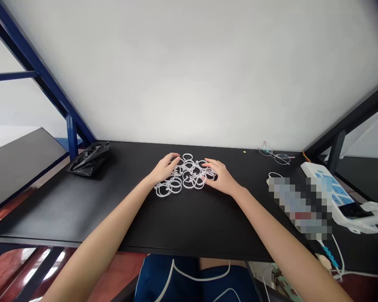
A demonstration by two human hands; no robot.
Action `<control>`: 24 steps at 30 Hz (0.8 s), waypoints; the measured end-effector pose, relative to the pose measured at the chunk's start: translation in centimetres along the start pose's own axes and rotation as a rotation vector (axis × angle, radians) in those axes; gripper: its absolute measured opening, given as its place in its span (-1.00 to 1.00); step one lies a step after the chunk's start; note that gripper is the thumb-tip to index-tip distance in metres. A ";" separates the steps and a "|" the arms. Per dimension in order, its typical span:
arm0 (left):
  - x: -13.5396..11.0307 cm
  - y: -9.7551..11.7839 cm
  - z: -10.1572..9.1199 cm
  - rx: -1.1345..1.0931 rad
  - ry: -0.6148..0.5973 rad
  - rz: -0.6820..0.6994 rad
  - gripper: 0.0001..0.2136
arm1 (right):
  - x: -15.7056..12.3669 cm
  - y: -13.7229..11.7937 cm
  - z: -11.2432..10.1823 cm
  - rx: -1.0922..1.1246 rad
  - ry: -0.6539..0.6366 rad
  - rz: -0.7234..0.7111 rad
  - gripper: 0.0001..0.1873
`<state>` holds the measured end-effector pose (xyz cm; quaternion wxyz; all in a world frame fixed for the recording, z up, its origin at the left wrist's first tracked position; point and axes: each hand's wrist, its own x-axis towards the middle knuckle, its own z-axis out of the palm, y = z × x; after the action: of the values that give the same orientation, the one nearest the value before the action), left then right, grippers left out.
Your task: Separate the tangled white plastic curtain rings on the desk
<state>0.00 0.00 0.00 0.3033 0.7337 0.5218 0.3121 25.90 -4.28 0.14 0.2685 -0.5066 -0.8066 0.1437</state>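
Note:
A loose pile of thin white rings lies on the black table, several of them overlapping and some showing small knobs like curtain rings. My left hand rests at the left side of the pile, fingers curved and thumb apart, touching the outer rings. On the opposite side, my right hand has its fingers and thumb spread around the right edge of the rings. Neither hand visibly grips a ring. Parts of the rings nearest each hand are hidden by the fingers.
A crumpled black plastic bag lies at the back left. Eyeglasses sit at the back right, near a white power strip and a blurred-out phone-like object with a cable. A white wall rises behind the table.

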 end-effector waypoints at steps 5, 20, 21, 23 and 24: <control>-0.2 -0.6 -1.4 0.295 0.080 0.254 -0.65 | 0.1 0.0 0.2 0.111 0.125 -0.086 -0.72; 0.2 -1.5 -1.5 0.246 -0.008 0.292 -0.86 | -0.2 -0.7 0.1 0.165 0.516 -0.008 -0.72; 0.2 -1.5 -1.6 0.271 -0.004 0.302 -0.88 | -0.2 -0.5 0.1 0.195 0.526 -0.023 -0.72; 0.1 -1.5 -1.7 0.325 -0.006 0.316 -0.90 | -0.4 -0.3 0.1 0.256 0.514 -0.041 -0.73; 0.1 -1.5 -1.8 0.343 -0.013 0.319 -0.90 | -0.5 -0.2 0.2 0.274 0.492 -0.037 -0.73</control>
<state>-2.20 0.68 -0.01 0.1242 0.8498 0.4426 0.2580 25.82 -4.84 -0.03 0.5248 -0.4702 -0.6994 0.1193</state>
